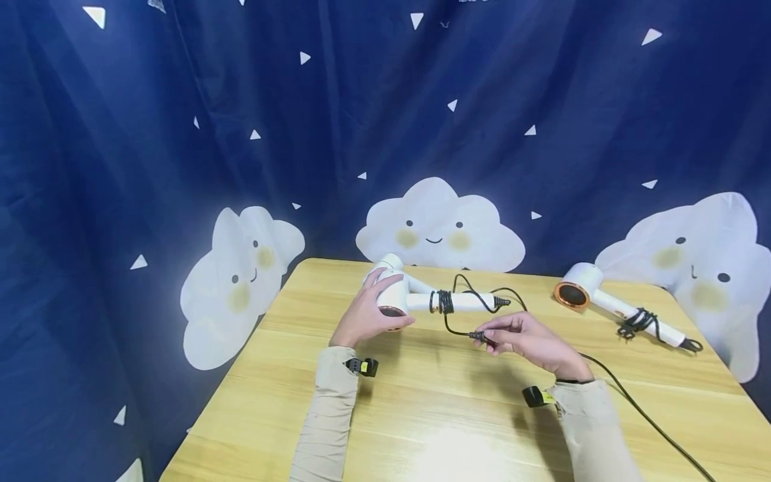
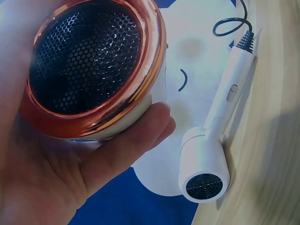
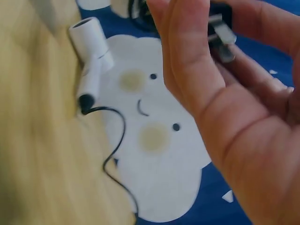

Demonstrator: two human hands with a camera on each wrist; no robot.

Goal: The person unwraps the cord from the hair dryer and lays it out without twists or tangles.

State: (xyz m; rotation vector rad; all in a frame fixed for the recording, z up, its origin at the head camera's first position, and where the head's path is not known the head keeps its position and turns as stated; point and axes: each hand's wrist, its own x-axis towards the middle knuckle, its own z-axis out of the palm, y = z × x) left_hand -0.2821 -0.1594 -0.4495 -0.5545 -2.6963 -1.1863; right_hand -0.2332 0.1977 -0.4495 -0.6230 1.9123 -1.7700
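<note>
While the slippery-looking front dryer, mid-frame, was sensibly gripped round its head by the left hand, the plug was pinched by the right hand.

From the head we look forward and down across the counter and both hands. Close in at each wrist, we face the curtain turned sideways; both views share the middle cloud and rear hair dryer.

Smooth wht plastic hairdryer w/ glossy metallic-look rim, blk plastic cord, semi-gloss wood-grain tbl, cloth curtain
</note>
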